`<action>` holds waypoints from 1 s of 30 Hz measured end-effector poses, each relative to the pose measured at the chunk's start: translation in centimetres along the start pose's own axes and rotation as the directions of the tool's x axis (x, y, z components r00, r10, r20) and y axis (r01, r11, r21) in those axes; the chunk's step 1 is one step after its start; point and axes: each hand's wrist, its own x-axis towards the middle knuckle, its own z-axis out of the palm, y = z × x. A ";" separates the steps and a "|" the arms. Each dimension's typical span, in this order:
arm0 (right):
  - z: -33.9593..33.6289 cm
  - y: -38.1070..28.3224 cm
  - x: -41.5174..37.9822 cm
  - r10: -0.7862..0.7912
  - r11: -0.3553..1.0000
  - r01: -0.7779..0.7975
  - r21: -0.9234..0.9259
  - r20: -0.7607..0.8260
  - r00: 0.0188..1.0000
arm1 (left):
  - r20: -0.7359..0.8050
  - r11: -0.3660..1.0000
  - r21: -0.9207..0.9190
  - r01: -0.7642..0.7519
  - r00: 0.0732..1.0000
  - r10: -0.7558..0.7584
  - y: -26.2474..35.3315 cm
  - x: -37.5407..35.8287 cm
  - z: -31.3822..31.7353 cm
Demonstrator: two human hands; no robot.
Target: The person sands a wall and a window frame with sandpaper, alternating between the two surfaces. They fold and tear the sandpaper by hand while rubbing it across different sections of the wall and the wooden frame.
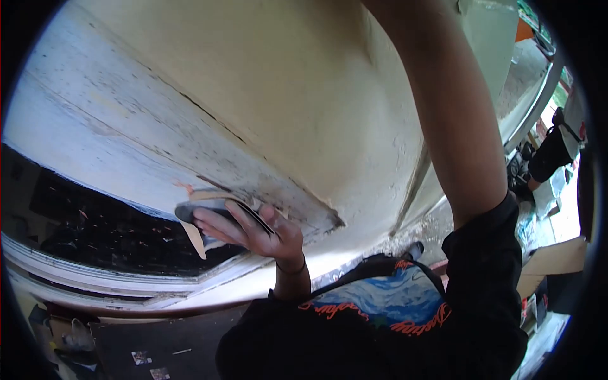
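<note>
My left hand (253,231), dusted with pale powder, holds what looks like folded sandpaper (206,204), with a dark grey face and tan edges. The fingers press it against the worn pale wooden frame (145,136), at the edge of a dark opening. One tan flap hangs below the fingers. My right arm (453,107) reaches up across the cream surface and leaves the view at the top, so the right hand is out of sight.
A dark glass pane or opening (120,221) lies at the left, bordered below by a white ledge (114,289). A dark board (190,339) is at the bottom left. Cardboard (552,263) and assorted clutter stand at the right, near part of another person (552,152).
</note>
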 end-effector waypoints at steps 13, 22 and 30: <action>-1.5 -13.8 -21.8 0.298 0.953 -0.303 -0.016 0.242 0.923 | -0.032 0.998 -0.068 0.019 0.999 -0.022 0.2 -0.1 0.2; -1.0 -11.5 -16.3 0.223 0.974 -0.225 -0.027 0.280 0.934 | -0.044 0.998 -0.067 0.010 0.999 -0.013 0.2 0.0 0.3; 1.6 -9.2 -8.1 0.126 0.981 -0.103 -0.165 0.134 0.983 | -0.044 0.996 -0.087 0.034 0.998 -0.038 -0.2 -0.1 0.2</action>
